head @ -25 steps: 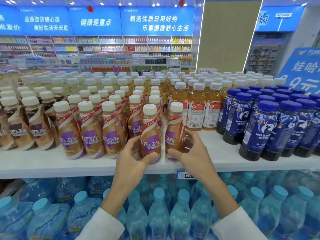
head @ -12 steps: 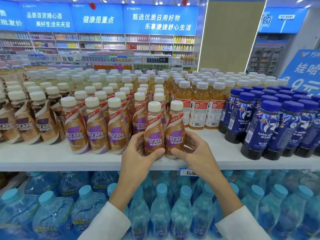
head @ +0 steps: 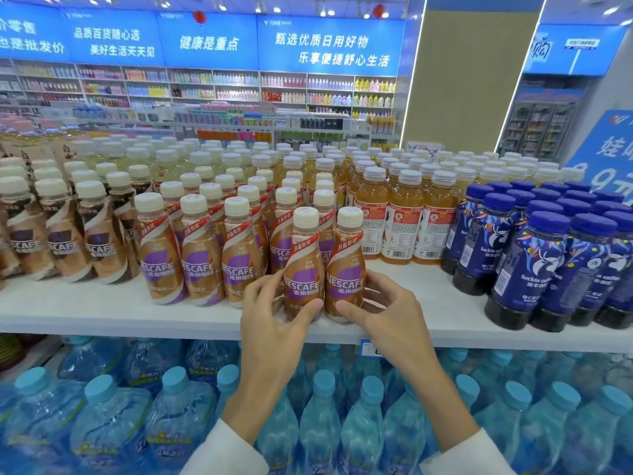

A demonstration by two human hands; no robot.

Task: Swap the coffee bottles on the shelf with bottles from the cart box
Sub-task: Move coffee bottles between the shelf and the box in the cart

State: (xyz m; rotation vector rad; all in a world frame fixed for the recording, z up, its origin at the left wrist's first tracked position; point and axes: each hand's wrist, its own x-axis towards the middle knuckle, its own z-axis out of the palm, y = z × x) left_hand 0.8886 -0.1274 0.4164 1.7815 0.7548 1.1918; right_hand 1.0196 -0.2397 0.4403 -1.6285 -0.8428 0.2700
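Two Nescafe coffee bottles with purple labels and cream caps stand side by side near the front edge of the white shelf (head: pixel 102 313). My left hand (head: pixel 270 317) grips the left bottle (head: pixel 303 269) around its lower body. My right hand (head: pixel 387 313) grips the right bottle (head: pixel 346 265) the same way. Both bottles are upright and touch each other. More purple-label Nescafe bottles (head: pixel 202 265) stand in rows to the left and behind. The cart box is out of view.
Brown-label Nescafe bottles (head: pixel 61 241) fill the shelf's left end. Orange tea bottles (head: pixel 400 217) stand behind on the right, and dark blue Luckin coffee bottles (head: pixel 534 269) crowd the far right. Water bottles (head: pixel 318 413) with light blue caps pack the shelf below.
The two held bottles have come together side by side and turned labels forward at the shelf front. My view has shifted slightly to the left.
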